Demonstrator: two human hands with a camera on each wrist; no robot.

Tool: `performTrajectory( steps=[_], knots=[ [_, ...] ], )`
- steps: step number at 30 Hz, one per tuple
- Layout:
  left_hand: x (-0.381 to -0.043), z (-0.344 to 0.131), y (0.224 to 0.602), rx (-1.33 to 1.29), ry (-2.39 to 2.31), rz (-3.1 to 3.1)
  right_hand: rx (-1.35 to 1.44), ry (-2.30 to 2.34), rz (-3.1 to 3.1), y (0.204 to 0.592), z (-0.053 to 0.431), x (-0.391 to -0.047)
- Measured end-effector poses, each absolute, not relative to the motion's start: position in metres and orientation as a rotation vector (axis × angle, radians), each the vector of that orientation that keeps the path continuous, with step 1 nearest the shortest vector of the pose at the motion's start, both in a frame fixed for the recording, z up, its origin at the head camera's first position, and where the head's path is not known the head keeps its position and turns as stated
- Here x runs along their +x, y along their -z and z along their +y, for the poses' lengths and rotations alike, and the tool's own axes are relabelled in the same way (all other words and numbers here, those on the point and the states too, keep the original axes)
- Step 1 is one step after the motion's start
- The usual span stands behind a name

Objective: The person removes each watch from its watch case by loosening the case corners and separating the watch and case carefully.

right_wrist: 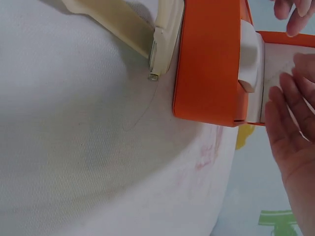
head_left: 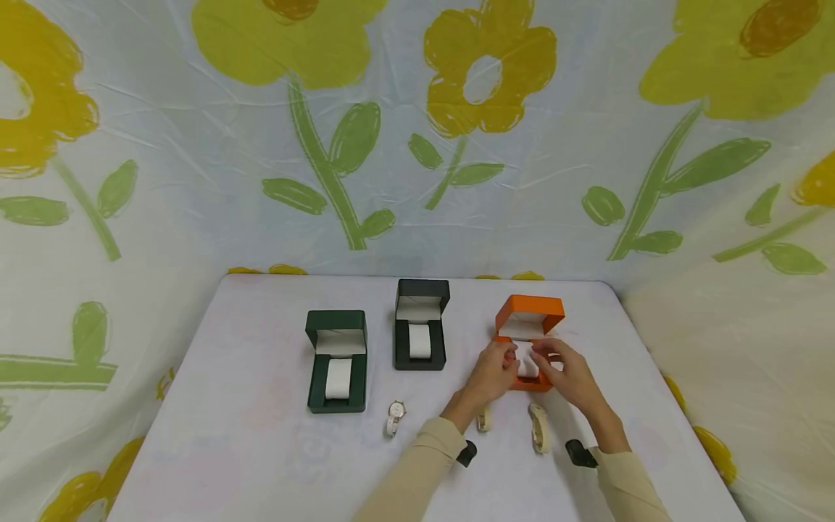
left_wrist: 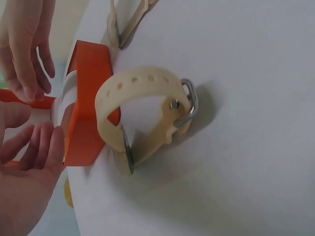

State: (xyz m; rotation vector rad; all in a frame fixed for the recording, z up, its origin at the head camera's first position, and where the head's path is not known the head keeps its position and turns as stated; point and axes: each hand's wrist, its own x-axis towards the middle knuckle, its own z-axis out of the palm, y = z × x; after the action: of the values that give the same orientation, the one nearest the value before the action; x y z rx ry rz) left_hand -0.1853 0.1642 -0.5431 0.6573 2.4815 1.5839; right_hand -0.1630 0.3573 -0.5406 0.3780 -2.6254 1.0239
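An orange watch box (head_left: 530, 306) stands with its lid up at the right of the table, a white cushion (head_left: 526, 360) inside its base. My left hand (head_left: 493, 370) is at the left of this cushion, my right hand (head_left: 569, 371) at its right. In the left wrist view, the fingers of the left hand (left_wrist: 29, 167) are loosely bent with nothing between them. The right hand (right_wrist: 298, 128) has relaxed fingers in the right wrist view, apart from the cushion (right_wrist: 250, 54). Just in front of the box lie two cream-strapped watches, the left one (left_wrist: 142, 88) buckled into a loop.
A green watch box (head_left: 335, 319) and a black watch box (head_left: 422, 288) stand lid up to the left, each with a white cushion. A white-strapped watch (head_left: 395, 418) lies in front of them. Behind the table (head_left: 261, 464) hangs a flowered cloth (head_left: 391, 181).
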Motion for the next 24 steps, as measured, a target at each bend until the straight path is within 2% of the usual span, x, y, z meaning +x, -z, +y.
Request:
performTrajectory(
  steps=[7,24],
  knots=[
    [-0.186,0.152,0.536,0.644,-1.69,2.452,0.328,-1.035,-2.528,0.536,0.353,-0.16],
    [-0.19,0.106,0.536,0.849,-1.672,2.686,0.434,-1.005,-2.299,0.537,0.356,-0.154]
  ],
)
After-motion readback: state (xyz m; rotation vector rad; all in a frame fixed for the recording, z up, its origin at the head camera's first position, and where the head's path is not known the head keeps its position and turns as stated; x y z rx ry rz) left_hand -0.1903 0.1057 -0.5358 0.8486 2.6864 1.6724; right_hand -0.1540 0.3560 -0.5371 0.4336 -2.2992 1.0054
